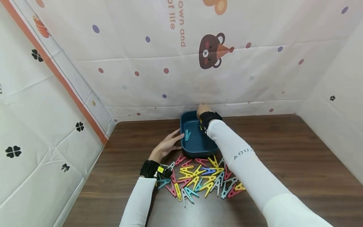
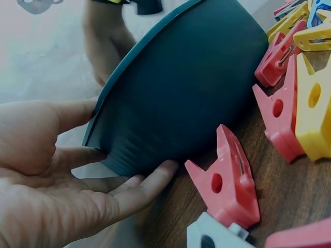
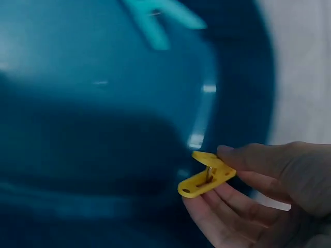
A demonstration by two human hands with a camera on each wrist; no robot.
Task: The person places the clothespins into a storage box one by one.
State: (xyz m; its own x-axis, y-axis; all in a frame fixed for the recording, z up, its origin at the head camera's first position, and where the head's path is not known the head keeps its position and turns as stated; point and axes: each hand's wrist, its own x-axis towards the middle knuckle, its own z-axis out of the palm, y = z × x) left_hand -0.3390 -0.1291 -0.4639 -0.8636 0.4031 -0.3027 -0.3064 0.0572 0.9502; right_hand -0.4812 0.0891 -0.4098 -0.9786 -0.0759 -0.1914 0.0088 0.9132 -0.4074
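A dark blue plastic basin (image 1: 198, 146) stands at the back of the table, with a light-blue clothespin (image 1: 187, 135) lying inside it. My left hand (image 1: 168, 144) rests against the basin's left side, its fairly straight fingers (image 2: 150, 191) touching the outer wall and rim. My right hand (image 3: 264, 191) is over the basin's far right end and pinches a yellow clothespin (image 3: 207, 175) between thumb and fingers. In the head view that clothespin is hidden by the hand and wrist. A pile of clothespins (image 1: 195, 176) in yellow, red, blue and grey lies in front of the basin.
A white printed cloth (image 1: 158, 85) hangs right behind the basin, and more white cloth (image 1: 42, 142) rises at the left. Brown wood-grain table (image 1: 283, 142) extends to both sides. Red clothespins (image 2: 222, 181) lie close to my left fingers.
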